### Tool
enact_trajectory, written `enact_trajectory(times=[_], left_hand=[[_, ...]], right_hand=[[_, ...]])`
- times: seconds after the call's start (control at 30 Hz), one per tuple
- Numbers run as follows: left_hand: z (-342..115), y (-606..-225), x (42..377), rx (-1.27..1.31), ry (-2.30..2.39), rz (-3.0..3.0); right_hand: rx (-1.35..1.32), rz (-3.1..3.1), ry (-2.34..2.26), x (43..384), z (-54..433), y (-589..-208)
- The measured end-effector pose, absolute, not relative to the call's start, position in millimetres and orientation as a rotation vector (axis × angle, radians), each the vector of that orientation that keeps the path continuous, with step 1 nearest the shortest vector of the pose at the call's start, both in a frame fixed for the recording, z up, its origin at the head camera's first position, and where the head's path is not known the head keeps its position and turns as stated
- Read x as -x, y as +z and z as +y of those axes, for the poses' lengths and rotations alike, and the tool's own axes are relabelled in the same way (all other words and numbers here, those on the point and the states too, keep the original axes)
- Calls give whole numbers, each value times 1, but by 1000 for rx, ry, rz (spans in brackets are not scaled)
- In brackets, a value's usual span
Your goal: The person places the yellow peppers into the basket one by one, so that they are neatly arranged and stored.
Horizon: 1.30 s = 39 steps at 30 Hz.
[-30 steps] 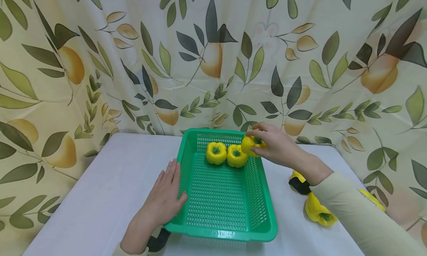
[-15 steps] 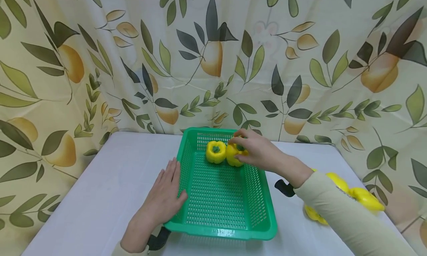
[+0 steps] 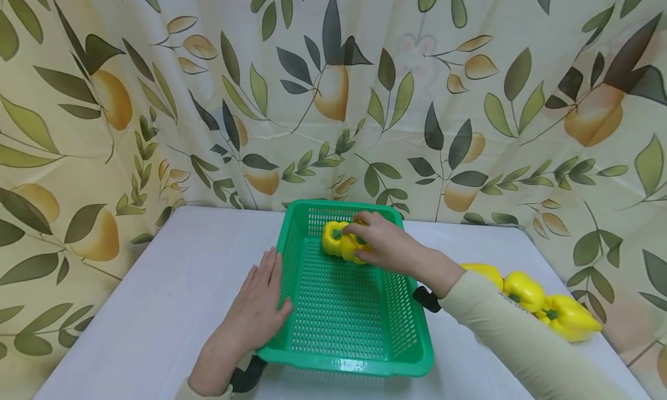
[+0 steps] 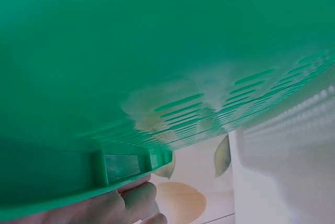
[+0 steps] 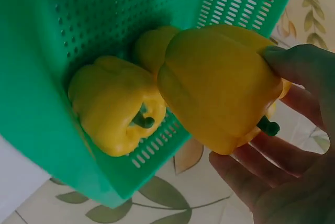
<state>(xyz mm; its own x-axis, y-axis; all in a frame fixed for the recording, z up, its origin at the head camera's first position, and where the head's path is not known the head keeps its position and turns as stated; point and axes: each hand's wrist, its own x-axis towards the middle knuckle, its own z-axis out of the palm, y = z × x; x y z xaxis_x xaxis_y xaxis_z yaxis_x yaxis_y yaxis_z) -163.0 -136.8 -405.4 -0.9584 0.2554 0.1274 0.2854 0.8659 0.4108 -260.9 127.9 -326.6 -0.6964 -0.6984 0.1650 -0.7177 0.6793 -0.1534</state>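
1. The right hand (image 3: pixel 383 243) holds a yellow pepper (image 5: pixel 220 88) between thumb and fingers, over the green basket (image 3: pixel 354 365), toward its far edge.
2. In the right wrist view, a neighbouring pepper (image 5: pixel 118 106) lies in the basket with its green stem showing; a partly hidden pepper (image 5: pixel 152 46) shows behind the held one.
3. The left hand (image 3: pixel 257 307) rests along the basket's left edge, fingers straight and side by side, thumb over the rim.
4. The basket stands on the white tabletop (image 3: pixel 156 290), its far end near the tabletop's far edge.
5. Three more peppers (image 3: pixel 523 291) lie toward the tabletop's right edge, the nearest beside the pale sleeve (image 3: pixel 521 330).
6. A leaf-and-fruit curtain (image 3: pixel 312 99) hangs behind.
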Motion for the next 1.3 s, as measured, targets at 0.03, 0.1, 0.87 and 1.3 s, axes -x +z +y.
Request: enact_trajectory(times=[0.03,0.1,0.87,1.3], left_hand=[[-137,-406,163,429,-669,-2968],[-137,-406,163,425,-671,-2965],[-136,-406,163,417,-700,-2947],[-137,-406,163,422,-700,-2958]], right_hand=[[-1185,-2790,317,261,126,-328],[-1204,-2777,317,261,123,-330],[-1273,-2890,260,263,95,-355],[-1301,-2891,185,261,87,-369]])
